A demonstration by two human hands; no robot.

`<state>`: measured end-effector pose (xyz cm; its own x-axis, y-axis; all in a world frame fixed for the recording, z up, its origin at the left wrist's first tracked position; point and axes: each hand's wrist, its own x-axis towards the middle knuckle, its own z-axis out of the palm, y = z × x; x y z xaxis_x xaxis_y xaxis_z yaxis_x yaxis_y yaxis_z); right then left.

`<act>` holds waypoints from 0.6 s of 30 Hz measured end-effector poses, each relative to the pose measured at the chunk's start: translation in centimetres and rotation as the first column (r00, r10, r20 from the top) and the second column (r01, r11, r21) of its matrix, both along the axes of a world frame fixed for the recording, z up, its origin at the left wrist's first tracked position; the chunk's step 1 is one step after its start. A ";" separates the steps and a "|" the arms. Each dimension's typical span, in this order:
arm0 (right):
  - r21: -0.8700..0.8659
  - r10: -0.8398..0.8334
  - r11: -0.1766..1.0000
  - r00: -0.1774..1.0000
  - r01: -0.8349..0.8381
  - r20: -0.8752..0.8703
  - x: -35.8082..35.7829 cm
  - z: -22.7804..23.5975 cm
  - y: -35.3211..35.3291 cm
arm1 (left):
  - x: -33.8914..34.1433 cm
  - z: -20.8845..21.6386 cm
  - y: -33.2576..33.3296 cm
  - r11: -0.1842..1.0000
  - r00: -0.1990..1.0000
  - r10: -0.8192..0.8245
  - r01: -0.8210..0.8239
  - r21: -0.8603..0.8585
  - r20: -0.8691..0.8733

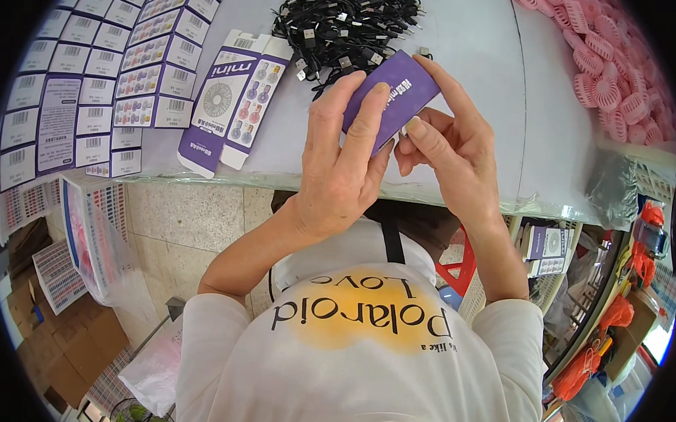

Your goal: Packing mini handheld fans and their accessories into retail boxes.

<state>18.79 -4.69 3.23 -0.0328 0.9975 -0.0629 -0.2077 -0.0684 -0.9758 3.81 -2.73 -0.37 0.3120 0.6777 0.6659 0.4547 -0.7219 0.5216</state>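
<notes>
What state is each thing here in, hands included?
Purple box: held tilted between both hands; whether its ends are shut, can't tell.
Left hand: fingers bent, gripping the purple box.
Right hand: thumb and fingers at the purple box's edge.
Carton: lying flat.
Black cables: tangled heap.
Pink fan parts: loosely piled.
White-and-purple boxes: packed in rows.

Boxes (pixel 145 78) sit in rows on the left of the bench (pixel 478 45), a flat carton (pixel 217 101) lies just right of them, USB cables (pixel 344 25) lie piled in the middle behind the held-up box (pixel 398 101), and handheld fans (pixel 606 90) are heaped at the right.
</notes>
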 end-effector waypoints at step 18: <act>-0.193 0.502 0.864 0.826 -0.465 0.257 -0.1 -2.4 1.2 | -8.5 0.7 -2.8 0.859 0.737 0.176 0.209 -0.468 0.652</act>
<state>18.67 -3.44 0.85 -0.4713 0.8427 -0.2602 0.1711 -0.2020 -0.9643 -4.69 -5.50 0.35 -0.0561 0.9573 0.2836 -0.1508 -0.2889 0.9454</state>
